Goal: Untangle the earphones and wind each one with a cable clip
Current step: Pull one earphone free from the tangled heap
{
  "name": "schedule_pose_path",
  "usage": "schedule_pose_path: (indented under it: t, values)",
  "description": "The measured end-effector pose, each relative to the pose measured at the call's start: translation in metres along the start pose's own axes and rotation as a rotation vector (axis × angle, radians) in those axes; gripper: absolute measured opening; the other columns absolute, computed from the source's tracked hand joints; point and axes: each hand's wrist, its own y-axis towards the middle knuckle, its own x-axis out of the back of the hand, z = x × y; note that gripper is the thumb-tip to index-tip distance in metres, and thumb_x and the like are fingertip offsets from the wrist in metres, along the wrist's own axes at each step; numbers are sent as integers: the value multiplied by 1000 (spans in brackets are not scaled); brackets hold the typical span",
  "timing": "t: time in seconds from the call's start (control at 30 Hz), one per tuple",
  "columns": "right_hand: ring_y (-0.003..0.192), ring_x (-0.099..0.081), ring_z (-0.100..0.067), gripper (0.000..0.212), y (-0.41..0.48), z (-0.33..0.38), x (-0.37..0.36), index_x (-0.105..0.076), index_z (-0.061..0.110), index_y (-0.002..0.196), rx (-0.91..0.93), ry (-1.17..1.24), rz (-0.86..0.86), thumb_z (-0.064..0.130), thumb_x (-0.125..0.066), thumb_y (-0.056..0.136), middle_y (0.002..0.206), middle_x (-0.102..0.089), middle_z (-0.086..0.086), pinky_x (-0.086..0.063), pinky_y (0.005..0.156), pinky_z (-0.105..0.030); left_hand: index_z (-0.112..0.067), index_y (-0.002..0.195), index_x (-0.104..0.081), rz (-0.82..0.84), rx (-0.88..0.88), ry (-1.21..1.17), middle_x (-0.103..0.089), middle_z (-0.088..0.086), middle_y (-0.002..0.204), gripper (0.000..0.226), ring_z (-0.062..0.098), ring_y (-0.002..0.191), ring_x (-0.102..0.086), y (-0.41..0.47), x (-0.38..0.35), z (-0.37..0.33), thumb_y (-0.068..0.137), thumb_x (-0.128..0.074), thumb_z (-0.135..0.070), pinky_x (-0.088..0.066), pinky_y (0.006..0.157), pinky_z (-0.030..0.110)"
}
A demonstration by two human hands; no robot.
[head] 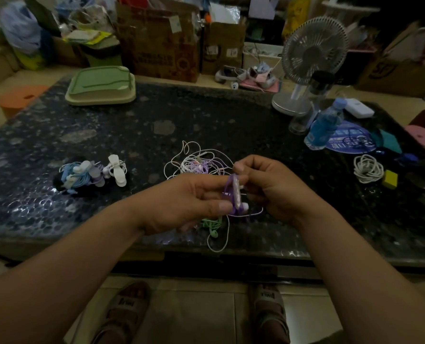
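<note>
While both bare hands hover together over the near edge of the dark speckled worktop [156,115], the head view shows them sharing one small bundle. The left hand [189,202] curls its fingers [221,207] round a coiled purple earphone [231,188], with the thumb pressed on the lower end of the coil. A pale cable clip [236,192] lies across that coil. The right hand [268,187] pinches the clip's upper end between thumb and forefinger, its other fingers folded narrow toward the palm. The bundle is held just above the worktop, between the two hands.

Just beyond the hands, a loose tangle [199,162] of white and lilac cords is spread on the worktop. A green earphone [212,225] lies under the left hand near the worktop's near edge, and a thin white cord loops past it. Well to the left sits a heap of wound earphones [82,176] in blue, lilac and white, several with pale clips showing. At the far left stands a green tray [99,85]. At the far right are a desk fan [310,53] and a blue water bottle [325,125]; nearer, a coiled white cable [367,168] lies beside a yellow block [390,179].
</note>
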Motion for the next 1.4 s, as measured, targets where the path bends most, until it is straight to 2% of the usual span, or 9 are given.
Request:
schedule_pose_path:
  t: [0.2, 0.33, 0.43, 0.57, 0.8, 0.93, 1.1, 1.23, 1.4]
  values:
    - [48, -34, -6, 27, -4, -19, -23, -70, 18, 87, -52, -7, 17, 26, -54, 107, 60, -52, 5, -28, 45, -20, -46, 148, -52, -127, -4, -43, -50, 12, 54, 50, 18, 40, -32, -4, 16, -1, 107, -47, -17, -26, 47, 28]
    - [55, -46, -7, 31, -7, -32, -38, -74, 25, 86, -48, -256, 35, 41, -56, 106, 64, -55, 8, -38, 57, -29, -43, 149, -49, -301, -20, -50, -79, -6, 107, 44, 14, 41, -34, -3, 20, -1, 111, -42, -22, -29, 40, 20]
    - [58, -52, 2, 25, -15, -29, -49, -72, 27, 90, 85, -568, -5, 38, -56, 106, 64, -61, 17, -42, 61, -25, -50, 148, -47, -413, -3, 159, -78, -2, 92, 46, 18, 51, -41, 2, 28, 12, 113, -41, -22, -37, 48, 29]
    - [64, -59, -4, 16, -27, -18, -46, -68, 31, 90, 244, -811, -72, 38, -61, 102, 72, -64, 10, -52, 63, -30, -64, 145, -42, -353, 77, 485, -70, -16, 131, 44, 22, 123, -66, 2, 35, 31, 111, -43, -36, -50, 109, 53]
    - [58, -59, -9, 16, -23, 3, -21, -72, 24, 85, 284, -723, -107, 37, -76, 92, 68, -67, 3, -48, 56, -31, -60, 145, -45, -19, 192, 512, -64, -20, 139, 56, 0, 120, -62, -10, 23, 21, 104, -58, -24, -48, 112, 36]
    - [62, -62, -16, 16, -15, 7, -7, -72, 14, 89, 141, -333, -14, 29, -74, 92, 76, -69, -7, -52, 55, -25, -47, 149, -46, 169, 134, 149, -67, -9, 139, 63, 12, 59, -52, -14, 15, 9, 104, -53, -3, -49, 58, 23]
    - [60, -29, -22, 21, -2, -18, -5, -76, 17, 91, -38, 2, 113, 36, -69, 89, 76, -45, -13, -23, 52, -26, -36, 155, -39, 72, -40, -232, -62, -2, 147, 72, 9, 46, -31, -21, 20, -1, 91, -48, -4, -27, 48, 21]
    - [49, -42, 1, 25, -9, -31, -34, -75, 14, 108, -26, -238, 100, 29, -56, 107, 55, -52, 15, -34, 50, -16, -41, 157, -36, -212, 5, -145, -63, -15, 144, 77, 10, 46, -32, -15, 27, 4, 98, -42, 8, -35, 48, 19]
    - [86, -70, -11, 20, -20, -23, -52, -75, 28, 110, 150, -692, 66, 35, -57, 106, 93, -75, 5, -59, 82, -39, -56, 158, -25, -279, 68, 155, -50, -27, 152, 90, -1, 69, -58, -11, 33, 21, 97, -51, 4, -47, 60, 17]
